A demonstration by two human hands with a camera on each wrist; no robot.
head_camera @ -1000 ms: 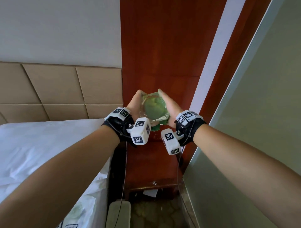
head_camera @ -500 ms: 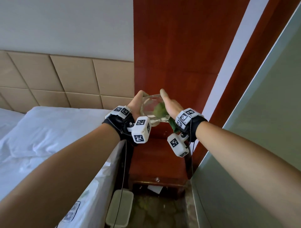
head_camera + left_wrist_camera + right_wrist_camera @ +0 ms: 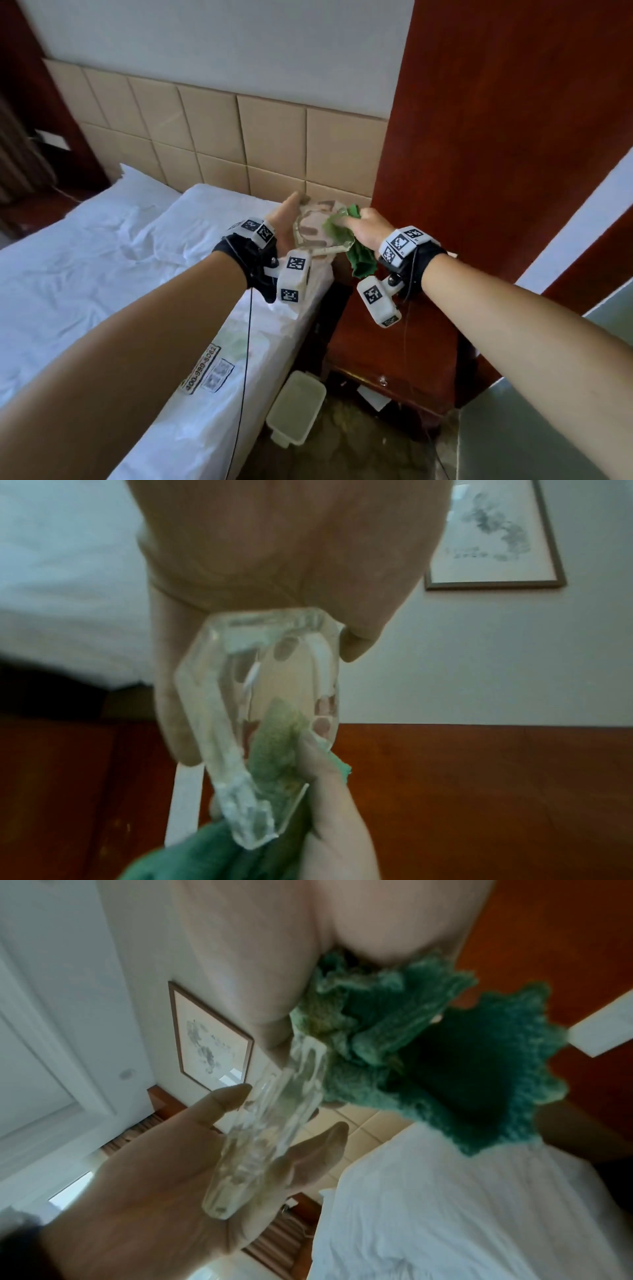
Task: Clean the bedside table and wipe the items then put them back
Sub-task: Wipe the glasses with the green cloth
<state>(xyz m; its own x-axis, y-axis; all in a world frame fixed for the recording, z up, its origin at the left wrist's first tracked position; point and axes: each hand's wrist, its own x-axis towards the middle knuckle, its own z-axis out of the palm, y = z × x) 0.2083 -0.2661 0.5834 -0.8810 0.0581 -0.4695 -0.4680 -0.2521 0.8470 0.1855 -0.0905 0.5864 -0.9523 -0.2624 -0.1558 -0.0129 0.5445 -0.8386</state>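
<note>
- The left hand (image 3: 284, 226) holds a clear glass ashtray (image 3: 317, 229) up in the air, over the gap between the bed (image 3: 102, 274) and the bedside desk (image 3: 394, 342). This grip is a cradle: palm behind the glass, thumb along its upper edge, fingers curled round the far side.
- The right hand (image 3: 368, 228) is closed on a bunched green cloth (image 3: 359, 263) and pinches it against the ashtray's near rim, so the cloth sits between fingers and glass. Most of the cloth hangs loose below that grip.
- From the left grip, the ashtray lies straight out from the palm, turned on edge, with its broad face towards the right hand. In the left wrist view its long line runs away from the palm and down to the cloth.
- The right hand is the one on the working side; the left only steadies.
- My guess is the wipe is mid-way: the inner hollow and the far rim look next, which would want the left hand to turn the glass.
- The desk lies below and right of both grips, the place where the ashtray will likely go back.
- Thick glass held edge-on could slip.
</note>
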